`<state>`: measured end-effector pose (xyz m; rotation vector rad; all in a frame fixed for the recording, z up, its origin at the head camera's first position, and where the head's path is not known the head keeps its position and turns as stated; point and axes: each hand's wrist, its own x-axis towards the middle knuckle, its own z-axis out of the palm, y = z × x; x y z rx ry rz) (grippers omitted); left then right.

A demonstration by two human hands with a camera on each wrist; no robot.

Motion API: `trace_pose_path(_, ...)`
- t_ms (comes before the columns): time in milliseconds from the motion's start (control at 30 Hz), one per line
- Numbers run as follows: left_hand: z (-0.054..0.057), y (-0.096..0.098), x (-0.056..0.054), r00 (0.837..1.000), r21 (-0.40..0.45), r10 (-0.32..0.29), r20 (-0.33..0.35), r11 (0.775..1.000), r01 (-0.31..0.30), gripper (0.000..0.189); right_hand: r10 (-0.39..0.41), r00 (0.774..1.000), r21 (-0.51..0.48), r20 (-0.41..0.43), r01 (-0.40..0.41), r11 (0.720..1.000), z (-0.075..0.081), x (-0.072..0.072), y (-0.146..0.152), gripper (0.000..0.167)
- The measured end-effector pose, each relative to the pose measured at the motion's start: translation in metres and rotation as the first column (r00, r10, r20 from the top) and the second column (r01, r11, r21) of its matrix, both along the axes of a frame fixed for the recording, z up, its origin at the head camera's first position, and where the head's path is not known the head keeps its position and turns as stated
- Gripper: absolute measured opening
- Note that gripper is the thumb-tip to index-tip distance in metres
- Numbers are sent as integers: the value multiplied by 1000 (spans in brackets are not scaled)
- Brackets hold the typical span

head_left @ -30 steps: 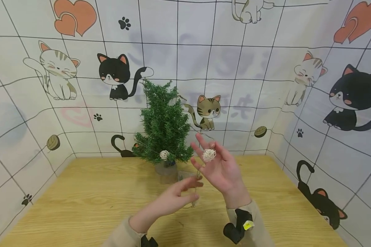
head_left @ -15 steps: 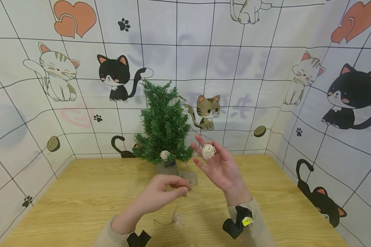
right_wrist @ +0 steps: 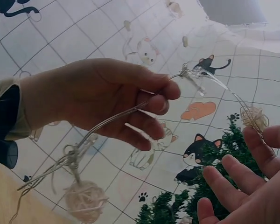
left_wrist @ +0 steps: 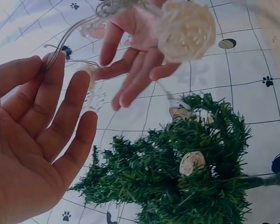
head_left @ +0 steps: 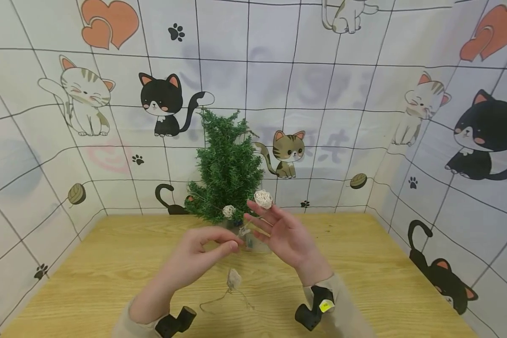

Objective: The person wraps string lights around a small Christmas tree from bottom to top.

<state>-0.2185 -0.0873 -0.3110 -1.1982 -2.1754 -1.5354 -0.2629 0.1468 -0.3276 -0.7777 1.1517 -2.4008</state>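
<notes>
Between thumb and index finger, my left hand (head_left: 196, 256) pinches the thin wire of a string of ball lights. Below it a pale woven ball (right_wrist: 86, 201) hangs on the wire, its loose end trailing. My right hand (head_left: 285, 237) is raised beside the tree, thumb and index finger (right_wrist: 259, 147) pinching the wire at another white woven ball (head_left: 263, 199); its other fingers are spread. The wire (right_wrist: 224, 86) stretches between both hands. Behind them stands a small green artificial Christmas tree (head_left: 228, 164), with one white woven ball (head_left: 228, 211) low on its front.
A small clear box (head_left: 257, 243) lies by the tree's base, partly behind the hands. The wooden table (head_left: 122, 263) reaches back to a wall cloth (head_left: 236, 42) printed with cats and grid lines.
My left hand has moved left and slightly up along the wire, and the lower ball now hangs beneath it. My right hand has shifted left with its ball, closer to the tree.
</notes>
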Motion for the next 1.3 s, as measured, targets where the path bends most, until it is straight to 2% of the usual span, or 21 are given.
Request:
trace_pose_path(167, 5, -2, 3, 999, 64, -29, -37, 997, 32, 13, 55, 998, 69, -27, -53, 996, -9, 4, -17, 44)
trace_pose_path(333, 10, -4, 9, 997, 101, -49, -53, 993, 54, 14, 128, 990, 133, -52, -120, 984, -18, 17, -35, 40)
trace_pose_path(467, 13, -5, 14, 995, 117, -44, -86, 992, 54, 17, 166, 976, 165, -140, -143, 976, -20, 30, -46, 37)
trace_pose_path(600, 15, -5, 15, 989, 126, -36, -145, 991, 54, 19, 195, 950, 155, -244, -160, 975, -18, 43, -48, 37)
trace_pose_path(667, 15, -5, 15, 986, 122, -26, -163, 991, 46, 19, 184, 941, 163, -286, -141, 977, -16, 49, -47, 35)
trace_pose_path(767, 16, -5, 14, 988, 100, -11, -152, 995, 26, 18, 124, 931, 176, -342, -66, 982, -12, 57, -44, 30)
trace_pose_path(867, 15, -3, 14, 991, 73, 1, -130, 997, 8, 17, 45, 935, 210, -351, 32, 977, -8, 64, -42, 22)
trace_pose_path(1000, 12, -2, 14, 992, 60, -15, -128, 998, 23, 18, -30, 939, 246, -342, 121, 962, -6, 68, -41, 19)
trace_pose_path(1133, 9, -2, 14, 992, 60, -31, -122, 997, 38, 19, -51, 927, 240, -371, 148, 959, -3, 69, -43, 36)
trace_pose_path(1200, 9, -3, 13, 992, 63, -30, -119, 997, 38, 19, -39, 921, 240, -387, 142, 960, -2, 71, -43, 35)
trace_pose_path(1300, 10, -8, 12, 993, 78, -26, -118, 996, 36, 18, -29, 901, 262, -434, 157, 952, 0, 73, -43, 25)
